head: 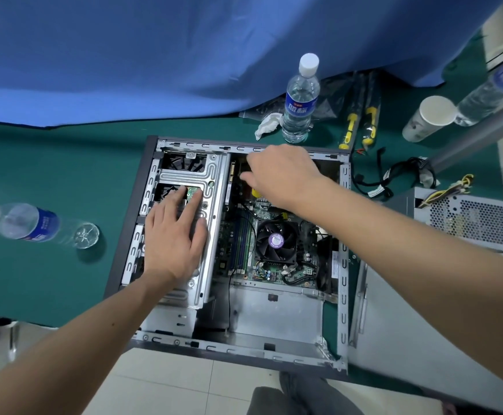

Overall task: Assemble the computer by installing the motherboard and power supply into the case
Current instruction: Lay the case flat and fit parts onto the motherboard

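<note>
Centrally, the open case [343, 235] lies on the green bench [49, 163], with the motherboard [274, 265] seated inside at mid-frame. Left hand [174, 235] presses flat, fingers released, on the drive cage [211, 175]. Right hand [280, 175] reaches into the case's upper part; its fingers' grasp cannot be told. The power supply [465, 220] sits outside at right.
</note>
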The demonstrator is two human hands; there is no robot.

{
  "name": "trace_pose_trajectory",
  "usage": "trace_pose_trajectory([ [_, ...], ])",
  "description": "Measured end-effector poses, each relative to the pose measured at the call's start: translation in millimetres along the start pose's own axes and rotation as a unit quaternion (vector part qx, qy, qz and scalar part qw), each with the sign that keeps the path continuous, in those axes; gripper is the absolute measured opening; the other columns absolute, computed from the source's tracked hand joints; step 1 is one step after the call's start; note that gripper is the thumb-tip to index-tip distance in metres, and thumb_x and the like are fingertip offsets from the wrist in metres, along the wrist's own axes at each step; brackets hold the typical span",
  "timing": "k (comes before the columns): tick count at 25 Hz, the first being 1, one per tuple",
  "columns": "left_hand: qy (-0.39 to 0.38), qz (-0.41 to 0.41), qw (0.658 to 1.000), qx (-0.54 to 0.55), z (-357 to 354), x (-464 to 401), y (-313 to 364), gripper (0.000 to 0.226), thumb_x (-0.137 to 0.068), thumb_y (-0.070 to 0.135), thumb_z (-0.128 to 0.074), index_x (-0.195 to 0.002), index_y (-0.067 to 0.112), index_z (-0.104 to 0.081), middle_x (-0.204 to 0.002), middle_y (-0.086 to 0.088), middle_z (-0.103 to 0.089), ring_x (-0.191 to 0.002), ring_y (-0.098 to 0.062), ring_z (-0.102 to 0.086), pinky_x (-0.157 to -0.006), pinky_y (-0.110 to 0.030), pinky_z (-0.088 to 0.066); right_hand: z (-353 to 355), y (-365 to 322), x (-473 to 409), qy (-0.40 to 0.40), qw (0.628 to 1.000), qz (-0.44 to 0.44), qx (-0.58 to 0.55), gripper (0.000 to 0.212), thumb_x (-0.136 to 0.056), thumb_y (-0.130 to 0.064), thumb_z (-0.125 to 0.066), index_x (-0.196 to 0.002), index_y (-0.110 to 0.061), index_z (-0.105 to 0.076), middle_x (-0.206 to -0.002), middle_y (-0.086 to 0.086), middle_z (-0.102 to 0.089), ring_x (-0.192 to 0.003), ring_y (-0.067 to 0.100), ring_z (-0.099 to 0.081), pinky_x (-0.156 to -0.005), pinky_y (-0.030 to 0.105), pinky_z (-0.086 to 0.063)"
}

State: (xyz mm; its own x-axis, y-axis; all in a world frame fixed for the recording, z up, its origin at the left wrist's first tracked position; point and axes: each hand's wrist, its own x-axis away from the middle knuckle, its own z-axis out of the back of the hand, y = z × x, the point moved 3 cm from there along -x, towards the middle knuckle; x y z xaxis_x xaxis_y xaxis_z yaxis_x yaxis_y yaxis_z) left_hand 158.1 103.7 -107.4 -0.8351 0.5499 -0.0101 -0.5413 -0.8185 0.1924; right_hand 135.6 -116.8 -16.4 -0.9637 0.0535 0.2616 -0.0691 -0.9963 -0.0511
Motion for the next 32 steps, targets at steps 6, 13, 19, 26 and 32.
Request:
trace_pose_trajectory([
  [6, 0.009, -0.003, 1.0, -0.001, 0, -2, -1, 0.053, -0.101, 0.044, -0.028, -0.149, 0.027, -0.039, -0.152, -0.008, -0.037, -0.141, -0.025, -0.029, -0.116, -0.046, -0.022, 8, 16, -1, -0.106, 0.989, 0.029, -0.101, 0.041, -0.095, -0.021, -0.06, -0.133, -0.019, -0.046, -0.128, 0.015, -0.039, -0.091, 0.034, -0.059, -0.072, 0.041, -0.05],
  [13, 0.006, -0.002, 1.0, 0.001, -1, 0, -1, 0.053, -0.1, 0.044, -0.029, -0.149, 0.026, -0.04, -0.152, -0.008, -0.036, -0.141, -0.026, -0.029, -0.115, -0.045, -0.021, -4, 13, -3, -0.023, 0.999, -0.033, -0.012, 0.037, -0.104, -0.043, -0.041, -0.109, -0.011, -0.059, -0.104, 0.013, -0.061, -0.09, 0.034, -0.061, -0.064, 0.035, -0.036],
  [19, 0.012, -0.004, 1.0, 0.0, 0, -3, -1, 0.053, -0.1, 0.044, -0.03, -0.148, 0.027, -0.041, -0.151, -0.008, -0.037, -0.139, -0.026, -0.03, -0.114, -0.043, -0.02, 3, 18, -3, -0.094, 0.986, 0.045, -0.131, 0.04, -0.093, -0.024, -0.065, -0.13, -0.025, -0.05, -0.12, 0.007, -0.042, -0.084, 0.027, -0.058, -0.06, 0.031, -0.037],
  [26, 0.01, 0.0, 1.0, 0.001, 0, 0, -2, 0.053, -0.1, 0.043, -0.03, -0.149, 0.026, -0.041, -0.151, -0.008, -0.037, -0.139, -0.027, -0.031, -0.115, -0.044, -0.021, 5, -11, -9, -0.011, 1.0, -0.019, -0.009, 0.026, -0.094, -0.005, -0.057, -0.118, -0.011, -0.052, -0.107, 0.014, -0.044, -0.059, 0.024, -0.039, -0.059, 0.037, -0.035],
  [32, 0.009, -0.002, 1.0, 0.004, 1, -2, 1, 0.052, -0.099, 0.043, -0.032, -0.149, 0.027, -0.041, -0.152, -0.008, -0.037, -0.14, -0.025, -0.029, -0.115, -0.043, -0.019, -10, 5, -4, -0.05, 0.994, 0.049, -0.089, 0.009, -0.099, -0.008, -0.05, -0.107, -0.008, -0.045, -0.098, 0.009, -0.035, -0.083, 0.033, -0.055, -0.063, 0.038, -0.035],
])
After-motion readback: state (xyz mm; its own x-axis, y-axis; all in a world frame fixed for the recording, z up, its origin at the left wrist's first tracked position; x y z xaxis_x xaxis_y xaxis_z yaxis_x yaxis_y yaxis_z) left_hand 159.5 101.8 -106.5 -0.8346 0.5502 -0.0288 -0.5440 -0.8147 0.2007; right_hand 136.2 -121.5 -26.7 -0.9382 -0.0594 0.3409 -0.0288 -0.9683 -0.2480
